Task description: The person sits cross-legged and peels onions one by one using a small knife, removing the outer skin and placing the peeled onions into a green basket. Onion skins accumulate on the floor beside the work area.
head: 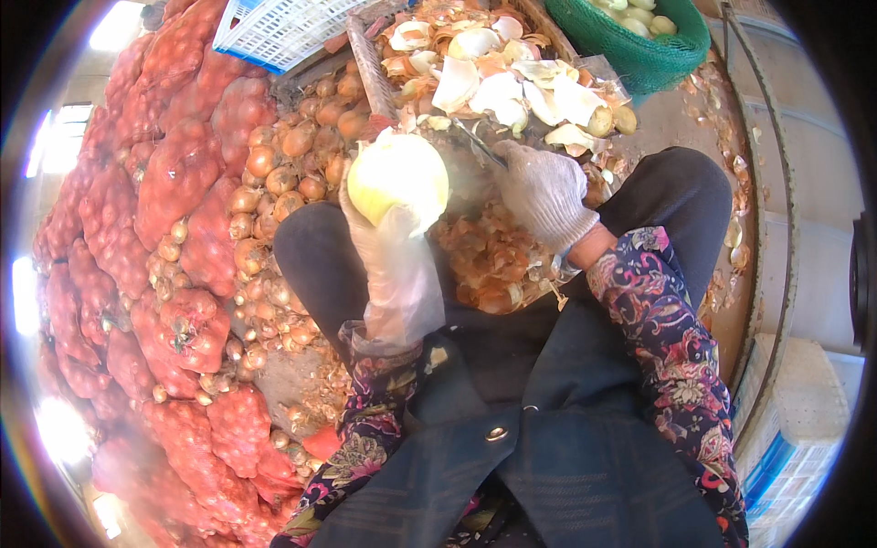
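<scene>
My left hand (pixel 390 253), in a pale glove with a translucent cuff, is closed around a large peeled onion (pixel 399 179). The onion looks pale yellow-white and is overexposed in the middle. To its right, my right hand (pixel 541 188) wears a whitish knit glove and grips a knife (pixel 479 142). The narrow blade points up and left, towards the onion, without touching it. The knife's handle is hidden in the fist. Brown onion skins (pixel 490 253) lie between my knees, below the two hands. Pale peeled layers (pixel 497 96) are heaped just beyond the knife.
Unpeeled onions (pixel 298 140) lie loose at the left, beside stacked red mesh sacks (pixel 181 178). A white and blue plastic crate (pixel 288 31) stands at the top. Upper right, a green mesh-lined container (pixel 637 58) holds peeled onions (pixel 637 24). A curved metal rail (pixel 788 205) runs down the right.
</scene>
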Tool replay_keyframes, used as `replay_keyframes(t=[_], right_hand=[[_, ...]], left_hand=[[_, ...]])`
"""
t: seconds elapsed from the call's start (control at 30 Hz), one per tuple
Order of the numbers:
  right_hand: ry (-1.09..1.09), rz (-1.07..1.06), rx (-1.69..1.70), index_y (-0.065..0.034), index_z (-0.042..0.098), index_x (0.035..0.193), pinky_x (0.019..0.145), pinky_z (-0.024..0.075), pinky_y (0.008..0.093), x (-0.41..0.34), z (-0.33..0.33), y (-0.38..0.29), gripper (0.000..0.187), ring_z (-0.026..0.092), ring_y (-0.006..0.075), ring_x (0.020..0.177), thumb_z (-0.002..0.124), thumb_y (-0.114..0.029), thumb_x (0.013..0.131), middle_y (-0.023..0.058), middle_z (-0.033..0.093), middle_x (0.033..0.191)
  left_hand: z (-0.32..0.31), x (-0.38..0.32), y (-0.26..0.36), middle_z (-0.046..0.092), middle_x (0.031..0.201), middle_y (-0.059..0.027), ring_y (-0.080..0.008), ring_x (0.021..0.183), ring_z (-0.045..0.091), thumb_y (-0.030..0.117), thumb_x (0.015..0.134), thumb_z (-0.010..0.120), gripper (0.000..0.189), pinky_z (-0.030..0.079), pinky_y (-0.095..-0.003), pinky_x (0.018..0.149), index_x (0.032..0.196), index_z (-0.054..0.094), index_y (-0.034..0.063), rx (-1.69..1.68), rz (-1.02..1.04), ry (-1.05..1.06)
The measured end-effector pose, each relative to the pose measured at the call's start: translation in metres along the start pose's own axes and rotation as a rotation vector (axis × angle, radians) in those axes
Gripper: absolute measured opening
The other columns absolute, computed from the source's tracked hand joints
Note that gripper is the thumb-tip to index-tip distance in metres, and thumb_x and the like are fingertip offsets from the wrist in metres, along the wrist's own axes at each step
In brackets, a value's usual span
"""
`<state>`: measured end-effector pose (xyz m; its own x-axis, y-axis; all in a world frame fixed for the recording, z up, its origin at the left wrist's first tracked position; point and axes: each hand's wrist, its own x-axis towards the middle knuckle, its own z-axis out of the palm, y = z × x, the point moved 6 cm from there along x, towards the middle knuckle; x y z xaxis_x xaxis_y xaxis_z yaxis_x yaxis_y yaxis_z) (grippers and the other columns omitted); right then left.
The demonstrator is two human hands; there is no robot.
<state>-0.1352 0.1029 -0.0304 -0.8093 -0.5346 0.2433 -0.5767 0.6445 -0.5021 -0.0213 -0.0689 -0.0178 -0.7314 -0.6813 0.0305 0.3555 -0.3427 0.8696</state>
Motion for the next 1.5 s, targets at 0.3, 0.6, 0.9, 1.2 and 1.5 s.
replay_keyframes(t=[0.3, 0.6, 0.9, 1.2, 1.5], right_hand=[[0.046, -0.347, -0.097, -0.0059, 0.06, 0.124, 0.055, 0.0529, 0.042, -0.015, -0.007, -0.048, 0.043, 0.07, 0.0276, 0.065, 0.069, -0.031, 0.09, 0.0081, 0.067, 0.083], [0.067, -0.253, -0.095, -0.0088, 0.06, 0.108, 0.054, 0.0528, 0.0427, -0.009, -0.01, -0.038, 0.025, 0.071, 0.0274, 0.066, 0.065, -0.024, 0.09, 0.0089, 0.067, 0.084], [0.072, -0.298, -0.28, -0.0088, 0.062, 0.097, 0.05, 0.0507, 0.0457, 0.0, -0.003, -0.041, 0.021, 0.069, 0.0261, 0.062, 0.065, -0.029, 0.09, 0.0054, 0.062, 0.076], [0.143, -0.247, 0.125, -0.0201, 0.071, 0.123, 0.066, 0.0555, 0.0414, 0.006, -0.045, -0.019, 0.034, 0.073, 0.0295, 0.077, 0.073, -0.024, 0.09, 0.0116, 0.074, 0.094], [-0.102, -0.068, -0.25, -0.0096, 0.072, 0.102, 0.061, 0.0556, 0.0437, 0.028, -0.024, 0.005, 0.017, 0.074, 0.0316, 0.075, 0.063, -0.016, 0.089, 0.0125, 0.073, 0.086]], left_hand=[[0.003, -0.005, -0.004, 0.06, 0.131, -0.0144, -0.0273, 0.116, 0.065, 0.007, 0.076, 0.077, 0.08, 0.06, -0.0391, 0.094, 0.148, 0.041, 0.0005, 0.073, -0.003, -0.012], [-0.012, 0.006, -0.016, 0.061, 0.13, -0.0146, -0.0276, 0.117, 0.065, 0.006, 0.077, 0.07, 0.076, 0.06, -0.0393, 0.094, 0.147, 0.042, -0.0007, -0.013, -0.032, -0.102], [0.004, 0.011, -0.011, 0.066, 0.122, -0.0141, -0.022, 0.107, 0.069, 0.017, 0.091, 0.071, 0.057, 0.06, -0.035, 0.088, 0.141, 0.05, -0.0024, -0.145, -0.059, -0.203], [0.021, -0.001, -0.004, 0.067, 0.123, -0.0197, -0.0273, 0.106, 0.071, 0.016, 0.099, 0.066, 0.051, 0.063, -0.0389, 0.086, 0.142, 0.048, -0.0033, -0.104, -0.065, -0.411], [0.029, -0.02, 0.026, 0.057, 0.142, -0.0201, -0.0328, 0.126, 0.063, 0.021, 0.057, 0.101, 0.126, 0.059, -0.046, 0.1, 0.16, 0.029, 0.0048, 0.106, 0.056, -0.348]])
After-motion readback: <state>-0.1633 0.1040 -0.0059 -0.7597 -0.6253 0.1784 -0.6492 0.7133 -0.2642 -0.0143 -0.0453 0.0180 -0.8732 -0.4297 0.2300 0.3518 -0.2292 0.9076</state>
